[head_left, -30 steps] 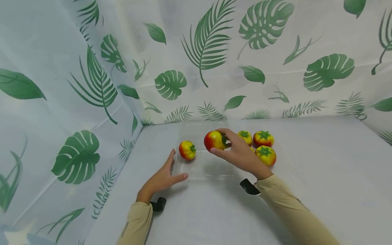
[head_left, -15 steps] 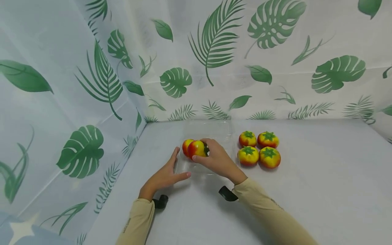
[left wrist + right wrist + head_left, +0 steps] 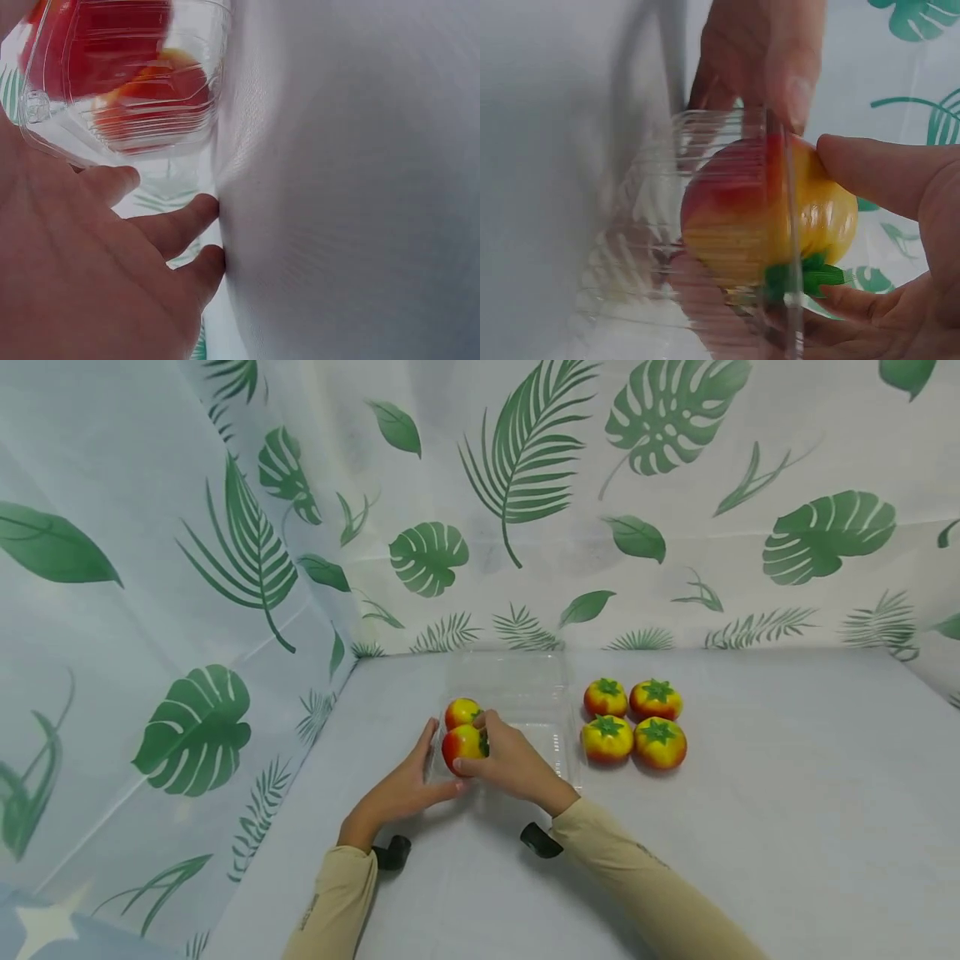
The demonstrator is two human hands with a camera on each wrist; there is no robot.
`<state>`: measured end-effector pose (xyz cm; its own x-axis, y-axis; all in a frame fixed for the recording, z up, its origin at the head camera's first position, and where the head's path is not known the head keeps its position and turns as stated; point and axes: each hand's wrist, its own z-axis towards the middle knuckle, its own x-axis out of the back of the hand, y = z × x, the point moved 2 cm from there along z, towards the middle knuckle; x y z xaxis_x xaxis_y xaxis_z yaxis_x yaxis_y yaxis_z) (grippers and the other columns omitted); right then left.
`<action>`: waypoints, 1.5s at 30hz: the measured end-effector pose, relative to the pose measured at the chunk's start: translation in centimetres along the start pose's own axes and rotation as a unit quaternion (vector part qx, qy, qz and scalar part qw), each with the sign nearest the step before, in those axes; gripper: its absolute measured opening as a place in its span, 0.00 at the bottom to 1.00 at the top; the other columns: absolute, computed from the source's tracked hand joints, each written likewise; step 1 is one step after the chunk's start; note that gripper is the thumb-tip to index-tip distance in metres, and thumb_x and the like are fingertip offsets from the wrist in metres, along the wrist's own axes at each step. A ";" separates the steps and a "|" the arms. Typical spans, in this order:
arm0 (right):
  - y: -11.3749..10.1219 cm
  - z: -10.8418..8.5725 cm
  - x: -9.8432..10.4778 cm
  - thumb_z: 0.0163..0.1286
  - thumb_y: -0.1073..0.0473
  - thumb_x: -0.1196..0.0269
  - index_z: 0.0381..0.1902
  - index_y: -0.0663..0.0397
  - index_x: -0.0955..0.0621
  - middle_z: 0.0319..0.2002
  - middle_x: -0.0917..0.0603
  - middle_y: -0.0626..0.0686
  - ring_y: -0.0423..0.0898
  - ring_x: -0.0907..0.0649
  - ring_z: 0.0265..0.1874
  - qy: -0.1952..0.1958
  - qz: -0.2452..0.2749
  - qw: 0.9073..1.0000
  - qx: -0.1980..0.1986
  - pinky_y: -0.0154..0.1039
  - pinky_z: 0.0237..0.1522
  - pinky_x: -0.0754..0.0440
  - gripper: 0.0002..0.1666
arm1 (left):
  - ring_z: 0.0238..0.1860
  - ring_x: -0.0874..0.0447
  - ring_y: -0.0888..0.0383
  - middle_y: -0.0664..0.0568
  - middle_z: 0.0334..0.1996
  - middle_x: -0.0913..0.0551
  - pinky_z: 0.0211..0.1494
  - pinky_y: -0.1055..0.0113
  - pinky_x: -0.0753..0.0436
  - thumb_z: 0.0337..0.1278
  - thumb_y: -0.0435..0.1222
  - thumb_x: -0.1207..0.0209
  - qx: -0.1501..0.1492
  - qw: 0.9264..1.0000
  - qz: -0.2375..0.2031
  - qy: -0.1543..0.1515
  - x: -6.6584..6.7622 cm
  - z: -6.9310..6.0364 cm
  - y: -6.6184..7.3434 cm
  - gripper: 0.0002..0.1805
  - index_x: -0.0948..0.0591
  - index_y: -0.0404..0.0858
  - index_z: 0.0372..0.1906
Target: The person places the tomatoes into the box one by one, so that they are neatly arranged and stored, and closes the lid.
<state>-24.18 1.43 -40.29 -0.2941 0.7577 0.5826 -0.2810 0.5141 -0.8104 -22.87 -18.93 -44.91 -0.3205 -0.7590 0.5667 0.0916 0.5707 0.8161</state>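
Note:
A red-and-yellow persimmon (image 3: 461, 749) with a green leafy top is pinched between thumb and fingers of my right hand (image 3: 517, 766). It sits inside the left part of a clear plastic box (image 3: 543, 745), its lower half behind the wall in the right wrist view. Just behind it in the box lies a second persimmon (image 3: 460, 712). My left hand (image 3: 403, 789) is spread around the box's front left corner, fingers along the left side and thumb along the front. In the left wrist view, its fingers (image 3: 176, 225) look fairly straight.
Several more persimmons (image 3: 634, 724) stand in two rows to the right of the box, green tops up. The clear lid (image 3: 506, 672) lies folded back behind the box. A leaf-printed cloth (image 3: 525, 527) rises behind the pale table (image 3: 787, 793).
My right hand has carried the persimmon left and down into the box, in front of the other one. My left hand has stayed by the box.

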 end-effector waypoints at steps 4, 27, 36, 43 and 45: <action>0.3 -0.1 -0.3 0.69 0.55 0.24 0.64 0.67 0.28 0.50 0.16 0.60 0.52 0.17 0.43 -0.001 -0.007 1.000 0.007 0.48 0.51 0.13 0.36 | 0.86 0.58 0.47 0.52 0.88 0.63 0.83 0.40 0.47 0.62 0.61 0.30 -0.004 1.000 -0.014 -0.013 -0.1 -0.1 0.3 0.69 0.65 0.47 0.89; 0.4 0.4 -0.7 0.72 0.56 0.31 0.64 0.69 0.27 0.51 0.20 0.61 0.52 0.20 0.43 -0.009 -0.025 0.999 0.021 0.46 0.47 0.16 0.31 | 0.86 0.58 0.46 0.55 0.88 0.63 0.82 0.39 0.46 0.61 0.64 0.30 -0.020 1.000 0.000 -0.009 0.4 0.0 0.1 0.69 0.65 0.47 0.89; 0.5 0.3 -0.3 0.71 0.56 0.27 0.63 0.67 0.27 0.52 0.22 0.63 0.54 0.20 0.47 -0.007 -0.036 0.999 0.014 0.51 0.55 0.16 0.32 | 0.86 0.59 0.45 0.53 0.88 0.64 0.82 0.37 0.45 0.61 0.65 0.31 -0.019 1.000 0.006 -0.015 0.3 0.3 0.5 0.69 0.65 0.47 0.89; 0.4 0.2 -0.4 0.70 0.56 0.27 0.62 0.65 0.26 0.51 0.25 0.63 0.55 0.20 0.46 -0.014 -0.036 0.999 0.018 0.52 0.54 0.17 0.31 | 0.86 0.59 0.45 0.53 0.88 0.64 0.82 0.38 0.46 0.61 0.64 0.31 -0.022 1.000 -0.005 -0.015 0.2 0.1 0.4 0.69 0.65 0.46 0.89; 0.4 0.2 -0.5 0.70 0.56 0.27 0.64 0.65 0.27 0.52 0.25 0.64 0.55 0.20 0.47 -0.018 -0.039 0.999 0.017 0.52 0.55 0.17 0.32 | 0.86 0.59 0.44 0.54 0.88 0.65 0.82 0.38 0.46 0.62 0.65 0.31 -0.021 1.000 -0.003 -0.014 0.2 0.0 0.2 0.69 0.65 0.45 0.89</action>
<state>-24.36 1.13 -40.93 -0.3015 0.7004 0.6469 -0.3357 0.5570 -0.7596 -22.95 -18.96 -44.58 -0.3478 -0.7530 0.5586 0.1292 0.5516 0.8240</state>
